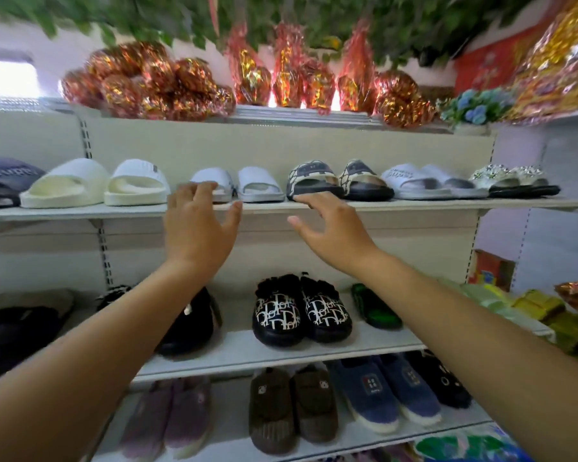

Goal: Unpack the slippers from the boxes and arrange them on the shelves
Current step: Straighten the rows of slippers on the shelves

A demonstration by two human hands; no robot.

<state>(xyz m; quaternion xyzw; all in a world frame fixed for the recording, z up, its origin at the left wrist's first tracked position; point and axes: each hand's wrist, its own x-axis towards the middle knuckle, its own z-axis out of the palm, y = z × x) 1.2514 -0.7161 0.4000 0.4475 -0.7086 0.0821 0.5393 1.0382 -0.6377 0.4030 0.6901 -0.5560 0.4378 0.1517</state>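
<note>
white slides [64, 183]: matt, smooth, foam-like plastic
monogram slippers [276, 315]: glossy blk, fluffy trim
brown slippers [271, 405]: fuzzy ribbed cloth
blue slippers [367, 391]: fleecy cloth, smooth wht sole
shelf board [414, 205]: matt, smooth paint
top wrappers [147, 85]: shiny crinkled foil

Dark blue rubber slide slipper [4, 181], far 9 o'clock: raised word on strap, looks like "Sugry".
Black shiny closed slippers [301, 311], 6 o'clock: white "Dior" print all over.
White rubber slide slipper [411, 180], 2 o'clock: strap writing too blurry.
Blue fuzzy slippers [381, 391], 5 o'clock: patch marks too small.
</note>
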